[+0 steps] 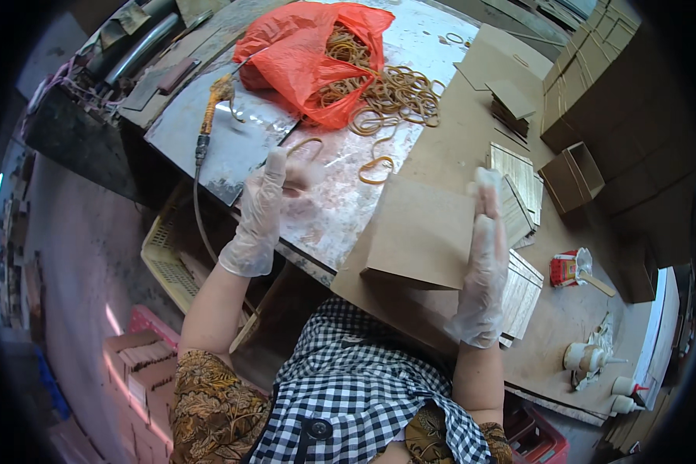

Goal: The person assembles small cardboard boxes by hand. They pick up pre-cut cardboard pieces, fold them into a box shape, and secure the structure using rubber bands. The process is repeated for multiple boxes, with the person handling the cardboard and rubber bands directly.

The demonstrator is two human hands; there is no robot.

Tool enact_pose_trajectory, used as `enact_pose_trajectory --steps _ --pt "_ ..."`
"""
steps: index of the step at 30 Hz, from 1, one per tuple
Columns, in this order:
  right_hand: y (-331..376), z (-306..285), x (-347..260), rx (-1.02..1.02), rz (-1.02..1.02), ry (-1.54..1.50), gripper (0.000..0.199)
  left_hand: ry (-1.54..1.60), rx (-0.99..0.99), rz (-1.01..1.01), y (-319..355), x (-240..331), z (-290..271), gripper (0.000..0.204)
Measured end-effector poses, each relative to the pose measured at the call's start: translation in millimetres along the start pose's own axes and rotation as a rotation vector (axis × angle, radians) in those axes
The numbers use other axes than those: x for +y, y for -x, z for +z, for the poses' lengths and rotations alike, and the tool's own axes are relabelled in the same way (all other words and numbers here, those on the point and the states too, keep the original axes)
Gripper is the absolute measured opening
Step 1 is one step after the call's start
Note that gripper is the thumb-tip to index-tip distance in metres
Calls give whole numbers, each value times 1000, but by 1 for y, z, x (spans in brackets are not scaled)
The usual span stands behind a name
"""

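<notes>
A brown board box (419, 230) sits before me near the table's edge, a broad flat face upward. My right hand (486, 259), in a thin see-through glove, is upright with fingers stretched beside the box's right side; whether it touches is unclear. My left hand (264, 203), gloved alike, is raised left of the box, apart from it. One finger points away from me and the others are blurred, seemingly spread. Just beyond them is a tan rubber band (308, 144); I cannot tell if they touch it. Another rubber band (376, 169) lies on the table.
A red plastic bag (286, 54) spills a heap of rubber bands (402, 97). Left of it lies an orange-handled tool (209, 108) with a hose. Wooden panels (518, 174), a small open box (572, 178), a red-and-white tub (571, 267) and glue bottles (584, 356) are at right.
</notes>
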State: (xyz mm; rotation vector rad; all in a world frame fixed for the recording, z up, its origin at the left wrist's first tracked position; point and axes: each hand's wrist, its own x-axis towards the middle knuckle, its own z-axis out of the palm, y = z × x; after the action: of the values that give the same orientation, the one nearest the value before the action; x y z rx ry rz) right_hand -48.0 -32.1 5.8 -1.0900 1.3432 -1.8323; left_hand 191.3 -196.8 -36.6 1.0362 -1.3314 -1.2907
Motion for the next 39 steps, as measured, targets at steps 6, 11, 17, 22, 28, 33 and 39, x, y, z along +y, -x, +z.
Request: enact_pose_trajectory --steps 6,11,17,22,28,33,39 --pt "2 -10 -14 203 -23 -165 47 -263 116 128 -12 -1 -25 41" --pt "11 -20 -15 306 2 -118 35 -308 -94 231 -28 11 12 31" --pt "27 -29 -19 315 41 -107 22 -1051 -78 449 -43 15 3 21" --pt "31 -42 -5 312 5 -121 21 -1143 -167 580 -51 -22 -18 11" --pt "24 -34 -17 355 -131 -35 17 -722 -113 365 -34 19 -8 10" --pt "23 -18 -40 275 -287 68 18 -638 -167 316 -28 52 -9 19" --pt "36 -22 -32 287 -280 232 18 -726 -247 406 -27 31 -2 21"
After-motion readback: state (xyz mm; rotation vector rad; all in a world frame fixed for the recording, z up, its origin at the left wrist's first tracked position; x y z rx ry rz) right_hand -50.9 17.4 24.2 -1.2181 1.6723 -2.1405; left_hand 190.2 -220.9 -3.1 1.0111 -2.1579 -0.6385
